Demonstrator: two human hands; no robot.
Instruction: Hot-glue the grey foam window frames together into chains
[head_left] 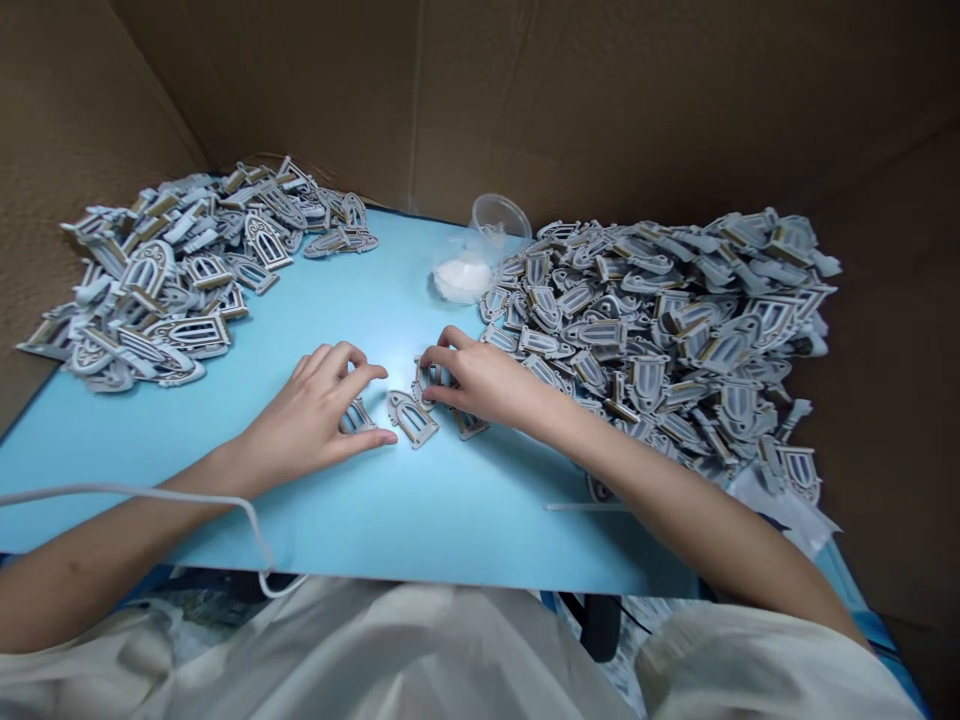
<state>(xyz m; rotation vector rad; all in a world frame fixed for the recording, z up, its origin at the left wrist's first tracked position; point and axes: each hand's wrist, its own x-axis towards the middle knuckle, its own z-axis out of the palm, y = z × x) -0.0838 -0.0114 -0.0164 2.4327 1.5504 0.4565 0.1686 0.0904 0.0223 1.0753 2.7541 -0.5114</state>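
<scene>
My left hand (pixel 322 410) rests on the light blue table (pixel 420 510) with fingers curled over a small grey arched window-shaped piece (pixel 355 417). My right hand (pixel 484 382) pinches another grey arched piece (pixel 431 378) between fingertips and thumb. One loose arched piece (pixel 412 418) lies flat between the two hands. Another piece (pixel 469 426) peeks out under my right palm.
A large heap of the same grey arched pieces (pixel 660 320) fills the right side. A second heap (pixel 180 270) lies at the far left. A clear plastic cup (pixel 480 250) with white stuff stands at the back. Cardboard walls (pixel 525 90) surround the table. A white cable (pixel 150 493) crosses my left forearm.
</scene>
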